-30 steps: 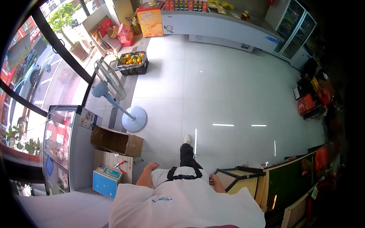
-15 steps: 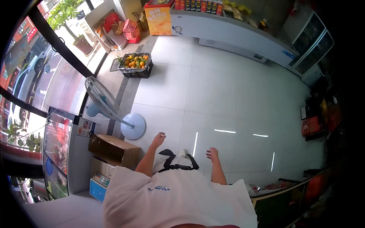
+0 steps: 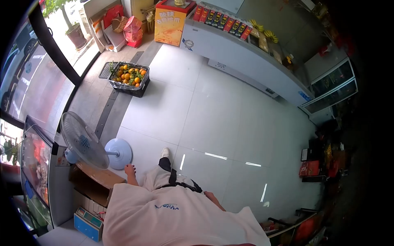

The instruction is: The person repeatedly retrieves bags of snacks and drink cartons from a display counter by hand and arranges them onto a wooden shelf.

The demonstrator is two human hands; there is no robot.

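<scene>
My left hand (image 3: 130, 169) hangs beside my body, its fingers loosely bent and apart with nothing in them. Nearest to it are the round blue-white base of a standing fan (image 3: 84, 141) and an open cardboard box (image 3: 98, 176). Low at my other side is my right hand (image 3: 209, 195), small in view, near my hip and the black strap (image 3: 180, 186) at my waist. Its fingers are mostly hidden. One white shoe (image 3: 164, 153) is stepping forward on the tiles.
A black crate of oranges (image 3: 130, 78) stands on the floor ahead, left. Beyond are an orange-fronted cabinet (image 3: 169, 25) and a long white counter (image 3: 238, 55) bearing drink cartons and bananas. A glass-door fridge (image 3: 334, 86) stands far right; a blue-sided scale (image 3: 88, 223) sits lower left.
I have stepped forward and the view has turned. The crate and counter look closer, and the fan has shifted left. Both hands have swung back towards my body.
</scene>
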